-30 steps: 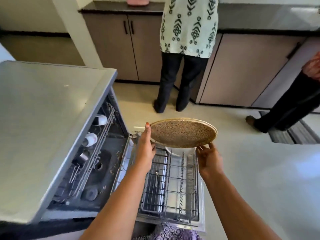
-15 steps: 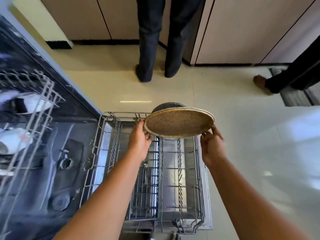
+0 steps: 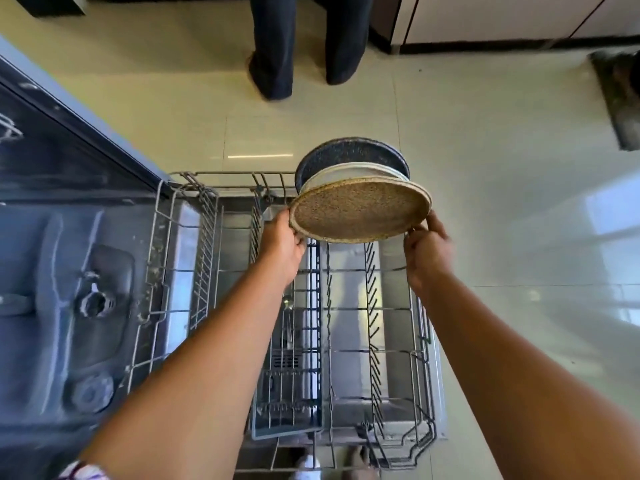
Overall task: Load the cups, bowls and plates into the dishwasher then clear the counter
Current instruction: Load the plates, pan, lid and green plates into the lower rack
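Over the far end of the rack (image 3: pixel 221 174), the left hand (image 3: pixel 282 242) and right hand (image 3: pixel 427 252) grip opposite rims of the tan plate (image 3: pixel 360 211), just before a white plate (image 3: pixel 349 173) and dark plate (image 3: pixel 346 152). Tilt it upright; lower its edge between free tines.

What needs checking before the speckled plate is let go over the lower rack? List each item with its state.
1. Left grip and right grip hold the speckled plate at opposite rim edges: ok.
2. Lower rack pulled out of the machine: ok.
3. Tine row on the near side of the plate free of dishes: ok.
4. Gap to the white plate and dark plate standing behind it: cannot tell.
5. Speckled plate's lower edge seated between tines: cannot tell.
6. Cutlery basket sits left of the plate's path: ok.
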